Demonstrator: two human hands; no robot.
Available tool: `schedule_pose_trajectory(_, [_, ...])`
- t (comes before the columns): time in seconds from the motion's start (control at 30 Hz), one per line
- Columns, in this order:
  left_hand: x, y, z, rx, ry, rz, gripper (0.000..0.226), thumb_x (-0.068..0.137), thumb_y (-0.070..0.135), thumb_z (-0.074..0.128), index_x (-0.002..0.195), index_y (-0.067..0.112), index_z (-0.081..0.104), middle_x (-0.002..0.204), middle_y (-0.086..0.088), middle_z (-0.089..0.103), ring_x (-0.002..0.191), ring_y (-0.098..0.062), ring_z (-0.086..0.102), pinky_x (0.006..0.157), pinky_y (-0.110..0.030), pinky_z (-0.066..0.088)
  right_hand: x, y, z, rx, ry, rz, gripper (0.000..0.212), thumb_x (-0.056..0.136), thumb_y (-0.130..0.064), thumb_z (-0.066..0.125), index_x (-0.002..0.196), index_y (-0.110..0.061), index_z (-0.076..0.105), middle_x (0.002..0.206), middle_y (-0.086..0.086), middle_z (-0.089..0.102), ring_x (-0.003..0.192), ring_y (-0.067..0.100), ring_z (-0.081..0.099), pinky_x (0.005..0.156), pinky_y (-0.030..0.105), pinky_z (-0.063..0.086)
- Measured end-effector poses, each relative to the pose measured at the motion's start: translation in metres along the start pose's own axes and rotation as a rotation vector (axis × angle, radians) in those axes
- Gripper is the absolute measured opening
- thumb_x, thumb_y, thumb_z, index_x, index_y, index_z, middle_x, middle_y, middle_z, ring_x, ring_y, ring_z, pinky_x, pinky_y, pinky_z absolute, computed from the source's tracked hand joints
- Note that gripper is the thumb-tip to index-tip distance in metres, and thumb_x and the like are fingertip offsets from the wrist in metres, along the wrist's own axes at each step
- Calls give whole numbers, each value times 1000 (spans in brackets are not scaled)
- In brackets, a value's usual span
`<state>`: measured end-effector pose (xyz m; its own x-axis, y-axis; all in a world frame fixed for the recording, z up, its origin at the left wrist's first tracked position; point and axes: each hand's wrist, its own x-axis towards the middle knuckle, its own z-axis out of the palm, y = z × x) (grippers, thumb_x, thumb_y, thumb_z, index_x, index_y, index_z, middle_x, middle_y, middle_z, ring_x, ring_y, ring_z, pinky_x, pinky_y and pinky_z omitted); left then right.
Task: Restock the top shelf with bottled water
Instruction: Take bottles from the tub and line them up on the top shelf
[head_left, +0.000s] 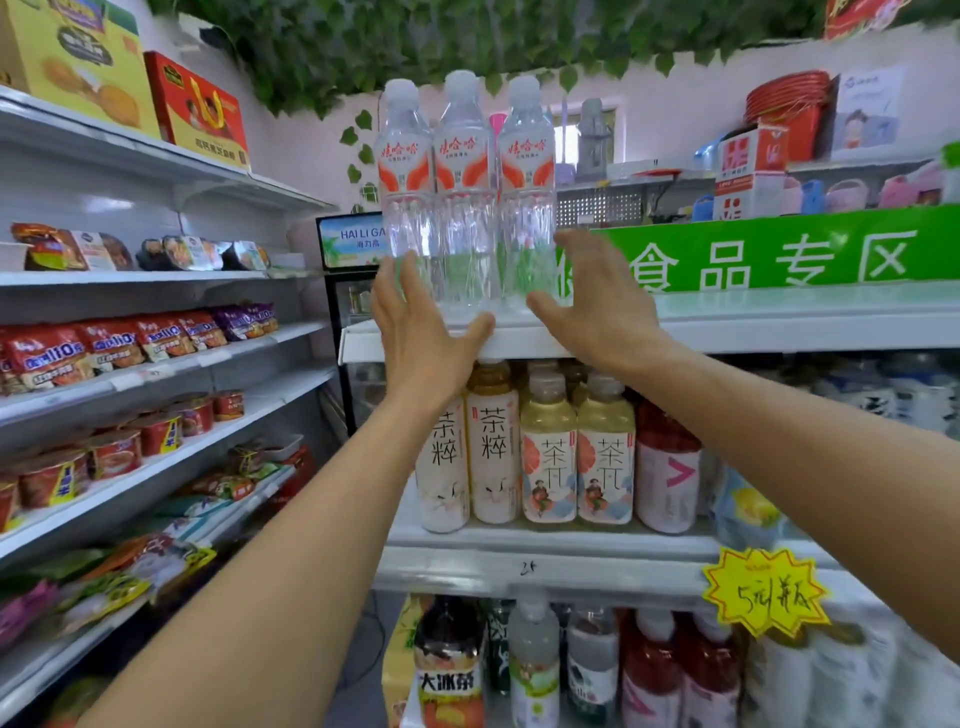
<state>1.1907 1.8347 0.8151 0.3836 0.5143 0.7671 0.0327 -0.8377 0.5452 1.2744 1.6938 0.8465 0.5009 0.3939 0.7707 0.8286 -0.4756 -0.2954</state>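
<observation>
- Three water bottles are standing side by side at the front left edge of the top shelf
- Left hand and right hand are flanking the bottles' bases with fingers spread, gripping nothing
- Placing step is likely finishing; next is probably nudging the row straight or fetching more

Left hand raised, right hand raised, fingers spread

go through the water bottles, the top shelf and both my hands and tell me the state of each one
left water bottle: upright, capped, on the shelf
middle water bottle: upright, capped, between the other two
right water bottle: upright, capped
top shelf: three bottles at its left end, bare to their right
left hand: open, beside the left bottle's base
right hand: open, beside the right bottle's base
</observation>
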Motion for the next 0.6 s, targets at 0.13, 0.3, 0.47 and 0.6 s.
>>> schedule_pose_trajectory(0.13, [-68,-7,-16,-31,35,105,65,85,34,71,140,16,41,139,-3,40,131,-17,33,109,-28,30,-64,1,-10,45,64,-79,44,93,-32,60,134,-20,50,133,-2,52,119,17,52,86,36,45])
schedule_pose_trajectory(0.3, [-152,-41,-23,-29,-94,21,54,87,31,70,134,15,49,129,-3,49,125,-18,45,104,-28,37,-149,13,6,104,-39,-49,26,91,-29,60,116,-23,61,110,-10,60,101,14,59,78,34,46])
schedule_pose_trajectory(0.47, [-249,-94,1,-4,-373,-258,53,83,27,73,130,11,54,127,-10,53,120,-26,52,101,-38,44,-229,47,54,102,-331,50,31,87,-36,56,113,-20,62,107,0,64,96,25,62,81,42,51])
schedule_pose_trajectory(0.6, [-334,-130,20,-22,-571,-516,45,83,20,75,123,10,57,118,-5,52,112,-24,54,96,-34,44,-298,85,91,64,-585,168,18,89,-31,61,105,-22,62,102,-1,62,97,25,62,80,41,51])
